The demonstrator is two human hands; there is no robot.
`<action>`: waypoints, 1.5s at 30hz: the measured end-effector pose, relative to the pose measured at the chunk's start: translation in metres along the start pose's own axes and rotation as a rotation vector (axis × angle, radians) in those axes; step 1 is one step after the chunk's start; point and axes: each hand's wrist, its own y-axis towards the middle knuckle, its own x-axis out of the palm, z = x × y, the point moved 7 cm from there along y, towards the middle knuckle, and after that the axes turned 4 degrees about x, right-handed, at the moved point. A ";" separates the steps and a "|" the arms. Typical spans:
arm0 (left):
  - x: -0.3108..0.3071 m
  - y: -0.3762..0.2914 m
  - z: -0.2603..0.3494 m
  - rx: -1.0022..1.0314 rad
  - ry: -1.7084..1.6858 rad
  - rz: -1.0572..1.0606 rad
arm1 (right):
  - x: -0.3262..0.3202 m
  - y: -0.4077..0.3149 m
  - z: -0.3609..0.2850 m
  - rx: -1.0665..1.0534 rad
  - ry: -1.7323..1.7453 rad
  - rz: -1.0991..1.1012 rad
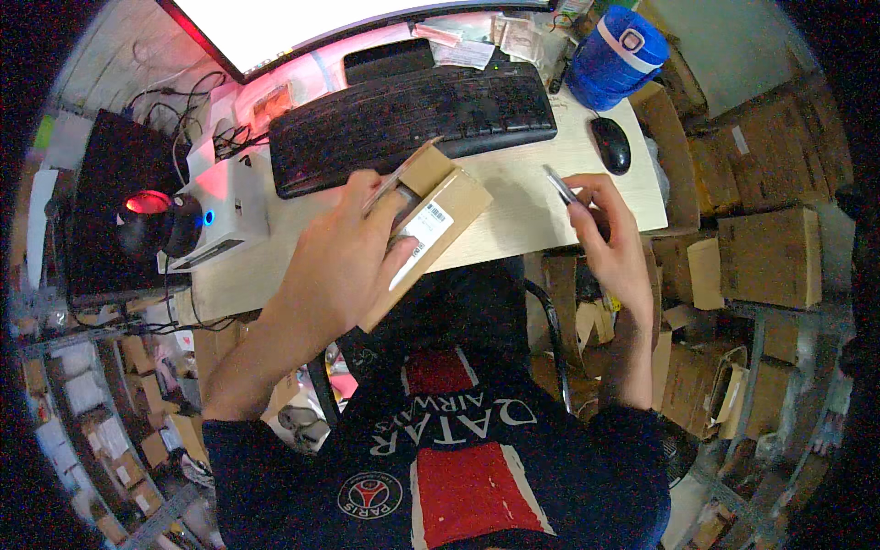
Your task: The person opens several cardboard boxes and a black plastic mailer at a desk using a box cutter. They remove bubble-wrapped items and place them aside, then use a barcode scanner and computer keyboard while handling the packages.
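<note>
My left hand [344, 247] grips a small cardboard box [447, 216] with a white printed label [423, 230] on its face. The box tilts over the desk's front edge, and its upper end has a raised flap [427, 168]. What lies inside it is mostly hidden behind my fingers. To the right, apart from the box, my right hand [608, 227] pinches a slim utility knife [560, 184] between thumb and fingers. The knife points up and to the left, above the bare desktop.
A black keyboard [412, 120] lies behind the box, below a monitor [385, 20]. At the desk's right are a black mouse [610, 146] and a blue water jug [619, 58]. A white device [227, 213] and a black scanner [158, 220] stand left. Cardboard boxes [770, 258] fill the right side.
</note>
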 end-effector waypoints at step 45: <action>0.025 0.034 0.000 0.443 0.104 0.210 | 0.016 -0.074 -0.034 -0.663 -0.660 0.074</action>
